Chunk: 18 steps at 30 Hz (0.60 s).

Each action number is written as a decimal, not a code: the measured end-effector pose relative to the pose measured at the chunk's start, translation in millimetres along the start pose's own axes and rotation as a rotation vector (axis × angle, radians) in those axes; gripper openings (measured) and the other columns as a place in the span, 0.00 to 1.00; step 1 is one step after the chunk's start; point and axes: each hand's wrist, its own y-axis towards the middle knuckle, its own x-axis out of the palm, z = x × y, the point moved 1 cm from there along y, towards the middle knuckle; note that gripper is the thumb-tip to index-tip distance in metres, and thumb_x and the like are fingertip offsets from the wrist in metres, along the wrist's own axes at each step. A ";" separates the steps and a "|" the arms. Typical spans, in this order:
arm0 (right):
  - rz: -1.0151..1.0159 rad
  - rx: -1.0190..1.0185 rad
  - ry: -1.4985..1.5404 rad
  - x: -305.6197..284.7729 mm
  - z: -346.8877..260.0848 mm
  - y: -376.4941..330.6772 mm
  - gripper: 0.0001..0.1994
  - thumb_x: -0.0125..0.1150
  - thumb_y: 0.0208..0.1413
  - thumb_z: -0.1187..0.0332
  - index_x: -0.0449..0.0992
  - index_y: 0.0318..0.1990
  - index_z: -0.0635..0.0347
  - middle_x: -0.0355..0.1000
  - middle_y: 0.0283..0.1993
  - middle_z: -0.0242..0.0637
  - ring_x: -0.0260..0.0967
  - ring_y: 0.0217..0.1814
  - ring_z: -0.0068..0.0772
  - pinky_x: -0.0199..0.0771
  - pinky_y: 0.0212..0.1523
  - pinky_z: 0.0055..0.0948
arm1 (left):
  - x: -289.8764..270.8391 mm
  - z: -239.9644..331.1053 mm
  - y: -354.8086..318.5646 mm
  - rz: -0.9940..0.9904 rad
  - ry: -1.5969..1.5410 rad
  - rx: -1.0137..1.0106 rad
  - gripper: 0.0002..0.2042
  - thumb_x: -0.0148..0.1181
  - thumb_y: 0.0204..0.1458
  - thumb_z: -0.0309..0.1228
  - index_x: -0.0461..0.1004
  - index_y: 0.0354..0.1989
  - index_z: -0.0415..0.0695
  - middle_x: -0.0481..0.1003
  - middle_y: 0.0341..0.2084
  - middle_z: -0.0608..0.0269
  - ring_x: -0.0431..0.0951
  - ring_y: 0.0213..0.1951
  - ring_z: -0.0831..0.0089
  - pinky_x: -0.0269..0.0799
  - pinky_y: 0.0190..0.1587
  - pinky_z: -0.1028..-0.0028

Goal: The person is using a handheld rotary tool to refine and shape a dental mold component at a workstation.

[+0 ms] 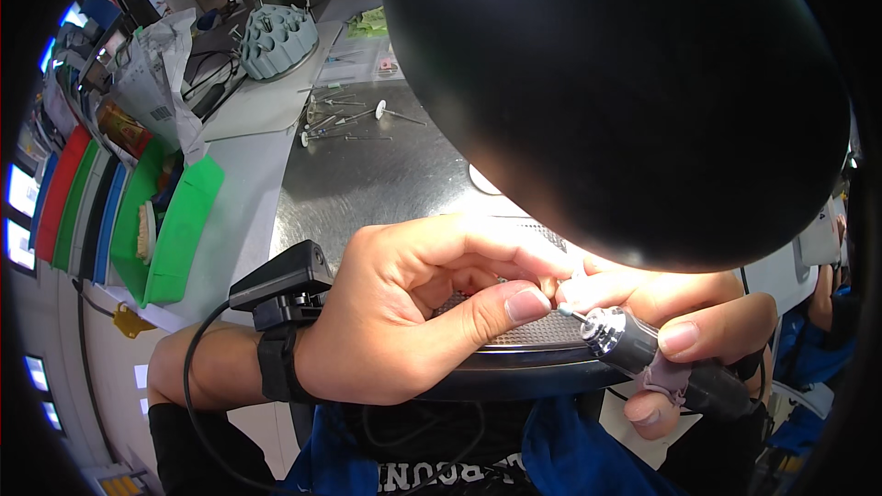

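My right hand point(712, 326) is wrapped round a dark rotary handpiece point(629, 342) with a silver nose and a mauve band about its body. A thin bit with a small pale blue-grey tip point(565, 309) sticks out of it, pointing left. My left hand point(418, 308) is curled, its thumb and fingers closed together right beside this tip. Whatever the left fingertips pinch is too small and too brightly lit to make out. Fingers of both hands meet above a perforated metal grille point(524, 338) at the bench's front edge.
A large black lamp head point(625, 101) covers the upper right. Several mounted bits point(340, 119) lie on the metal bench top point(367, 179). A grey bur holder point(278, 41) stands behind. On the left, a green tray point(188, 230) holds a dental model point(145, 231), beside stacked coloured trays point(69, 193).
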 end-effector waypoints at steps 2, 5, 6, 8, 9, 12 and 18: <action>-0.023 -0.002 -0.022 -0.8 0.7 0.5 0.22 0.69 0.62 0.68 0.62 0.54 0.64 0.71 0.49 0.59 0.76 0.58 0.61 0.78 0.60 0.62 | 1.8 -0.7 0.7 0.019 0.001 0.040 0.11 0.58 0.64 0.18 0.76 0.53 0.30 0.81 0.47 0.51 0.82 0.48 0.73 0.79 0.53 0.75; -0.090 -0.024 0.037 -2.6 18.8 6.7 0.22 0.69 0.62 0.68 0.62 0.55 0.64 0.72 0.49 0.62 0.77 0.57 0.61 0.78 0.60 0.61 | -2.0 -2.1 -6.6 0.060 -0.029 0.003 0.11 0.58 0.64 0.18 0.76 0.54 0.30 0.81 0.48 0.50 0.82 0.50 0.72 0.77 0.55 0.74; -0.090 -0.011 0.039 -2.9 14.2 6.2 0.22 0.69 0.62 0.68 0.62 0.55 0.64 0.72 0.49 0.62 0.77 0.57 0.60 0.79 0.59 0.60 | -1.0 -0.1 -4.3 0.039 -0.041 0.004 0.11 0.58 0.64 0.18 0.76 0.54 0.30 0.81 0.48 0.50 0.82 0.50 0.72 0.77 0.55 0.74; -0.092 0.014 0.048 -3.2 5.4 5.1 0.23 0.69 0.61 0.68 0.62 0.55 0.64 0.73 0.48 0.63 0.78 0.56 0.59 0.80 0.58 0.58 | 0.9 3.9 0.2 0.032 -0.032 -0.066 0.11 0.57 0.65 0.19 0.75 0.54 0.31 0.82 0.47 0.50 0.82 0.50 0.71 0.77 0.56 0.73; -0.106 0.014 0.071 -3.3 5.2 5.6 0.23 0.70 0.61 0.68 0.62 0.55 0.64 0.73 0.47 0.63 0.78 0.56 0.58 0.80 0.58 0.57 | 0.5 4.5 -0.7 0.034 -0.029 -0.066 0.11 0.57 0.65 0.19 0.75 0.54 0.31 0.82 0.47 0.50 0.82 0.50 0.71 0.77 0.56 0.73; -0.068 0.080 -0.099 -8.6 -11.1 7.6 0.22 0.71 0.60 0.70 0.64 0.55 0.61 0.75 0.45 0.61 0.80 0.53 0.55 0.81 0.56 0.54 | 2.4 4.6 -1.1 0.011 0.000 -0.091 0.11 0.57 0.65 0.19 0.75 0.53 0.31 0.83 0.45 0.50 0.82 0.51 0.71 0.76 0.57 0.73; 0.127 0.134 -0.256 2.9 -10.3 1.0 0.21 0.72 0.57 0.74 0.68 0.54 0.59 0.77 0.40 0.52 0.82 0.44 0.47 0.83 0.54 0.49 | 5.1 2.0 -2.8 0.181 -0.099 -0.088 0.08 0.64 0.61 0.23 0.82 0.43 0.30 0.84 0.41 0.49 0.85 0.44 0.69 0.80 0.51 0.71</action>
